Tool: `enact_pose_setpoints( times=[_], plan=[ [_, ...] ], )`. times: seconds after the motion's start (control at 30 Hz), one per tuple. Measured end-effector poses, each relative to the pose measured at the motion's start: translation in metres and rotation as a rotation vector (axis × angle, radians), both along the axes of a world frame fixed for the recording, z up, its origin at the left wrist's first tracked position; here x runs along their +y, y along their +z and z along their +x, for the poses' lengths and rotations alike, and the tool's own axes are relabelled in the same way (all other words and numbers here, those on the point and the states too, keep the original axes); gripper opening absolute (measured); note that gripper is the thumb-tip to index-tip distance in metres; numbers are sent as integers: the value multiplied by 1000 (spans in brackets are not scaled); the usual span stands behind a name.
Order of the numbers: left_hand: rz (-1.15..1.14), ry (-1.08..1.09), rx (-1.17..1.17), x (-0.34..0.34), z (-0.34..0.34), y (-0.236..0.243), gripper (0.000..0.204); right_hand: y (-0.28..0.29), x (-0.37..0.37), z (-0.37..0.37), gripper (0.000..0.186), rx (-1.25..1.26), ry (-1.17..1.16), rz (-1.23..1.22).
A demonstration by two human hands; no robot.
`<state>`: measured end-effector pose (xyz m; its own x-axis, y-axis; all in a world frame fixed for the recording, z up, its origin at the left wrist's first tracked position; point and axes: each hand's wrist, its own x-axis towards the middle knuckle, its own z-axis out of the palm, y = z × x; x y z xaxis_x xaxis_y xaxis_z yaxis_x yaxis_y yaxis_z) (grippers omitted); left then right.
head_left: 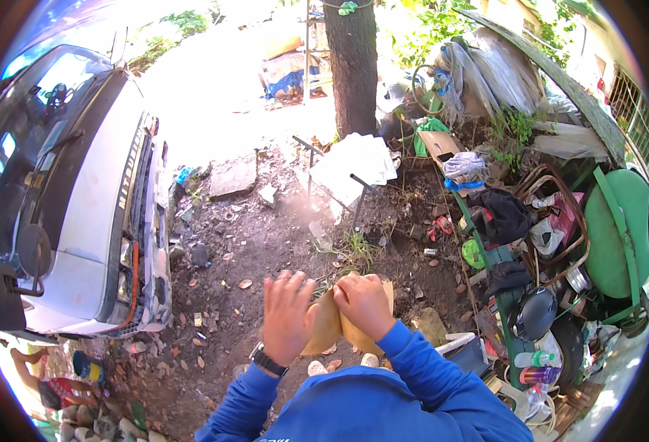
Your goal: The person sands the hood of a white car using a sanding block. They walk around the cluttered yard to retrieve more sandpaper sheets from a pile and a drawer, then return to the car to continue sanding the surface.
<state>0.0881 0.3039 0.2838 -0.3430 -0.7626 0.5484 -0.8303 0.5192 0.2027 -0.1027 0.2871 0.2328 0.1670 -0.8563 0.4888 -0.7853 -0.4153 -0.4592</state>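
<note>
We identify the upper garment as a royal-blue long-sleeved sweatshirt (369, 412). Its left sleeve (237, 401) and right sleeve (442, 374) are the same plain blue, with creased fabric. At the near edge of the chest we note a small white marking (274, 440), partly cut off. The left wrist carries a black-strapped wristwatch (268, 361). Beyond the sweatshirt we see two off-white, round-toed shoes (317, 367) with small darker spots.
</note>
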Motion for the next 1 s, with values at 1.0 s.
enact_pose_setpoints(
  times=[1.0],
  plan=[
    [460,-307,82,-12,25,-4,34,34,10,-32,29,106,266,57]
  ],
)
